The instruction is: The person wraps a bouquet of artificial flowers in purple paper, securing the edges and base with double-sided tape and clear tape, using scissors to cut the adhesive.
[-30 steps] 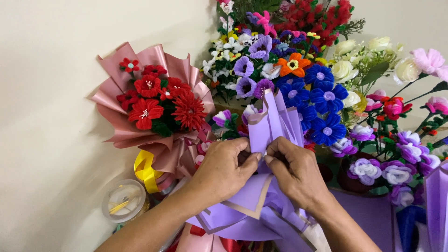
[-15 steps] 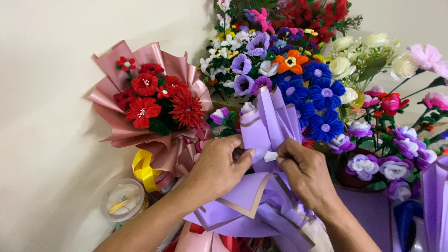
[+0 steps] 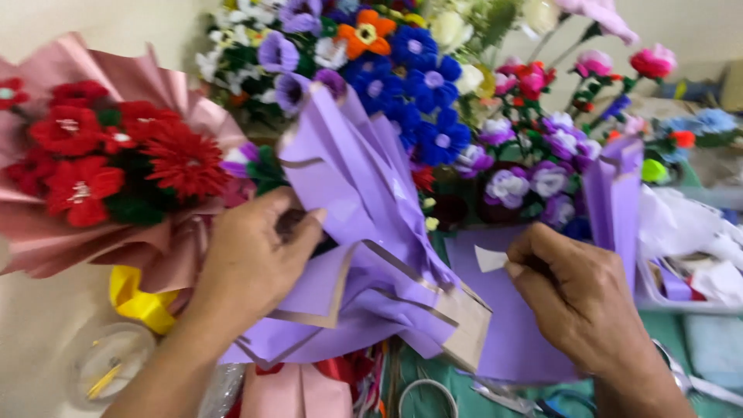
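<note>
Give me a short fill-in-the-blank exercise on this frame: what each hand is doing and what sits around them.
1. The left hand grips folded wrapping paper coloured ____.
2. The right hand pinches a small ____ scrap of tape or paper.
3. The pink-wrapped bouquet at far left holds ____ flowers.
4. The ribbon under that bouquet is ____.

Missing words: purple; white; red; yellow

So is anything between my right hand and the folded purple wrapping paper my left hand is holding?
Nothing visible. The right hand pinches a small white scrap, apart from the folded purple wrapping paper that the left hand grips. Only a flat purple sheet lies under the gap.
</note>
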